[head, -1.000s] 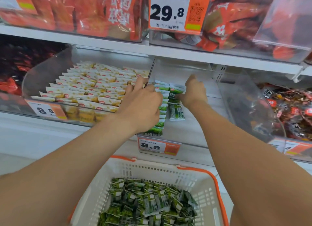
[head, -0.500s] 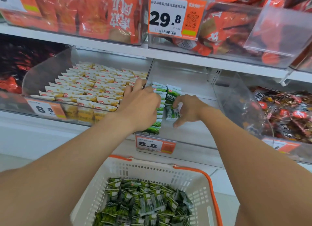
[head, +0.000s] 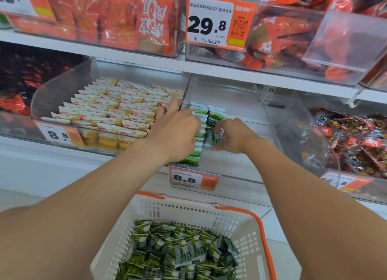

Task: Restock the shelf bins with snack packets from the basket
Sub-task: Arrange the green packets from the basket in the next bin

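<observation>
Nearest, below the clear plastic shelf bin point(head: 234, 162), a white slotted plastic basket with an orange rim point(head: 178, 210) is seen, heaped with small green snack packets point(head: 180, 252). On the front of the bin an orange-and-white price tag reading 8.8 point(head: 193, 178) is fixed. Inside the bin, along its left wall, a row of upright green packets point(head: 193, 156) is stood front to back. The left hand point(head: 178, 131) is laid over this row, fingers curled round the packets' tops. Just right of the row, a single green packet point(head: 210, 137) is pinched by the curled fingers of the right hand point(head: 232, 135). Left of the bin, neat rows of yellow-and-white packets point(head: 117, 112) are stacked; right of it, dark red-brown wrapped snacks point(head: 356, 141) are piled. Above the bin, orange bags point(head: 136, 18) are shelved, with a 29.8 price tag point(head: 217, 22) in front.
</observation>
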`<state>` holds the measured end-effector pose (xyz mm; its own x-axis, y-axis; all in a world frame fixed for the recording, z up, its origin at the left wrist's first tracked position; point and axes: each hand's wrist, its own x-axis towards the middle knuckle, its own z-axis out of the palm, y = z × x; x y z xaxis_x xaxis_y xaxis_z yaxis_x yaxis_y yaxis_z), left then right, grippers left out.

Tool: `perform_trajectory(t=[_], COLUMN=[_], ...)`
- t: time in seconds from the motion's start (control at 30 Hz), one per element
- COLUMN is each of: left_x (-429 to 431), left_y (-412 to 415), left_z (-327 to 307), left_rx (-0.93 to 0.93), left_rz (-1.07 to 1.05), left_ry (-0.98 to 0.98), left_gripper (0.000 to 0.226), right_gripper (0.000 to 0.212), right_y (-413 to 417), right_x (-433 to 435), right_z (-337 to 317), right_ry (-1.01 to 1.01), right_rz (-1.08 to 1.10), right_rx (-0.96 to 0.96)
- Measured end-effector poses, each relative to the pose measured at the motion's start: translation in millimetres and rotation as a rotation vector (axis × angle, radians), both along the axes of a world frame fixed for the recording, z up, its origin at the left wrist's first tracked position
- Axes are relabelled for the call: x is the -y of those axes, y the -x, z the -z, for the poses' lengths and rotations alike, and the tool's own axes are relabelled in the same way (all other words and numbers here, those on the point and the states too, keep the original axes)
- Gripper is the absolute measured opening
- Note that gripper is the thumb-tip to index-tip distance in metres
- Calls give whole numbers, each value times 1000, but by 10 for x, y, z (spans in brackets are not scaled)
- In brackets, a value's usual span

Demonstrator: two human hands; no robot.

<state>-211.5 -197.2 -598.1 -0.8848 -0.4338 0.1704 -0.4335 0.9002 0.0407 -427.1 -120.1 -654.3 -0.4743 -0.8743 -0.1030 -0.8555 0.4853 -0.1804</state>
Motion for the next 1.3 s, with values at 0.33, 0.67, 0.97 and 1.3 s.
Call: perform_trajectory(t=[0.33,0.67,0.97,1.3], left_x=[3,-11,-5,-20], left_y=[-2,-5,-20,-15], left_z=[-11,-10,-1,-13], left_rx=[-6,26,128,124], left_rz=[7,-4,-6,-4], left_ry=[-11,32,104,78], left_gripper=[27,22,15,14], right_gripper=[32,9,25,52], right_y=[23,17,43,-32], right_x=[-40,70,292,438], right_z=[-42,-194,-76,-6], right_ry=[85,614,634,516], right_rz=[15,605,624,652], right_rx=[85,995,501,306])
